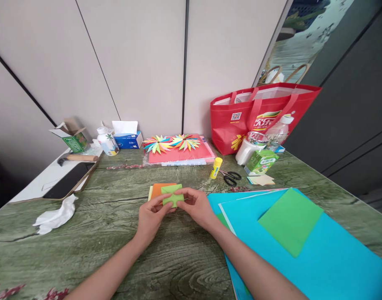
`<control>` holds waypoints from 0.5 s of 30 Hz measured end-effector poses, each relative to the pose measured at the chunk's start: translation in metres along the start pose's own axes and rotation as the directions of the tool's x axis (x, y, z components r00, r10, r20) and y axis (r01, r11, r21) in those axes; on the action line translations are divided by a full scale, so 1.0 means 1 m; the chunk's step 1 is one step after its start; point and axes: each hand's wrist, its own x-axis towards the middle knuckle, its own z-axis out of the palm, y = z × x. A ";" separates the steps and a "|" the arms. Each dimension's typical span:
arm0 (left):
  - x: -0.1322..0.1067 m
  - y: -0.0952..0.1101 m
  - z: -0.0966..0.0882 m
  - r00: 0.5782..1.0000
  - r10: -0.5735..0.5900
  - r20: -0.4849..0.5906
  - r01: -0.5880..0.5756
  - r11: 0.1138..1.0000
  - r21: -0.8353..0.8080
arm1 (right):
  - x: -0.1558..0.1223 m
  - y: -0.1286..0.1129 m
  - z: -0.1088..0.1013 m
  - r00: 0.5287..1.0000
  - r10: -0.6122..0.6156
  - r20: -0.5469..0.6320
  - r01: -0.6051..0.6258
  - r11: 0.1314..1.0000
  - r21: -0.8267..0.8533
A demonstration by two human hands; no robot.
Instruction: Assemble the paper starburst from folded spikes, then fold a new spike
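A small light-green folded paper [173, 196] is held up between both hands, its creases showing on the near face. My left hand [152, 214] pinches its left and lower left edge between thumb and fingers. On the other side, my right hand [195, 204] grips the right edge the same way, index finger over the top part. Just behind lies a small stack of orange paper [161, 188], with a pale yellow sheet peeking out at its left; the hands and green paper cover part of it.
Large blue sheets [272, 233] with a green square [291, 222] spread under my right forearm. A glue stick [216, 168] and black scissors [231, 178] lie beyond. Two colourful paper stars [186, 143], a red bag [228, 125], a crumpled tissue [56, 214] and a hammer [81, 158] surround the workspace.
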 end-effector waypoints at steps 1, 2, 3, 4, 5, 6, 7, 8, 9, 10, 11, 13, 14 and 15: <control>0.000 0.000 0.000 1.000 -0.002 0.010 0.002 1.000 0.004 | 0.000 0.000 0.000 1.000 -0.004 0.000 0.004 1.000 -0.009; 0.001 0.000 -0.001 1.000 -0.006 0.022 0.006 1.000 0.004 | 0.000 -0.001 0.000 1.000 -0.006 0.001 0.006 1.000 -0.016; 0.001 0.000 -0.001 0.999 -0.012 0.036 0.011 1.000 0.004 | -0.001 -0.001 0.000 1.000 -0.008 0.002 0.008 1.000 -0.018; 0.001 0.000 -0.001 0.998 -0.019 0.053 0.018 1.000 0.009 | -0.001 -0.001 -0.001 1.000 -0.008 0.004 0.008 1.000 -0.020; 0.002 0.000 -0.002 0.997 -0.027 0.074 0.026 0.999 0.019 | -0.001 -0.002 -0.001 1.000 -0.006 0.007 0.006 1.000 -0.023; 0.002 0.000 -0.002 0.995 -0.033 0.094 0.030 0.999 0.034 | 0.000 -0.002 -0.002 1.000 -0.004 0.010 0.005 1.000 -0.028; 0.002 0.001 -0.003 0.993 -0.036 0.113 0.030 0.998 0.053 | 0.000 -0.002 -0.002 1.000 -0.002 0.013 0.002 0.999 -0.035; 0.003 0.001 -0.003 0.991 -0.037 0.129 0.028 0.997 0.074 | 0.000 -0.001 -0.003 1.000 0.001 0.017 0.000 0.999 -0.045; 0.003 0.001 -0.003 0.990 -0.037 0.140 0.024 0.995 0.093 | 0.000 -0.001 -0.003 1.000 0.002 0.023 -0.001 0.998 -0.055; 0.003 0.001 -0.003 0.989 -0.035 0.145 0.020 0.994 0.107 | 0.000 -0.001 -0.004 1.000 0.002 0.028 -0.001 0.998 -0.064; 0.003 0.001 -0.004 0.989 -0.033 0.145 0.017 0.993 0.114 | 0.001 -0.001 -0.004 0.999 0.001 0.034 0.001 0.997 -0.071; 0.003 0.000 -0.004 0.990 -0.036 0.138 0.020 0.993 0.118 | 0.001 -0.001 -0.004 0.999 0.000 0.045 0.003 0.997 -0.082; 0.003 0.000 -0.004 0.990 -0.041 0.132 0.025 0.993 0.117 | 0.001 -0.002 -0.004 0.999 0.000 0.047 0.003 0.997 -0.081; 0.003 0.000 -0.004 0.991 -0.047 0.125 0.032 0.993 0.115 | 0.001 -0.002 -0.004 0.999 0.001 0.046 0.002 0.997 -0.073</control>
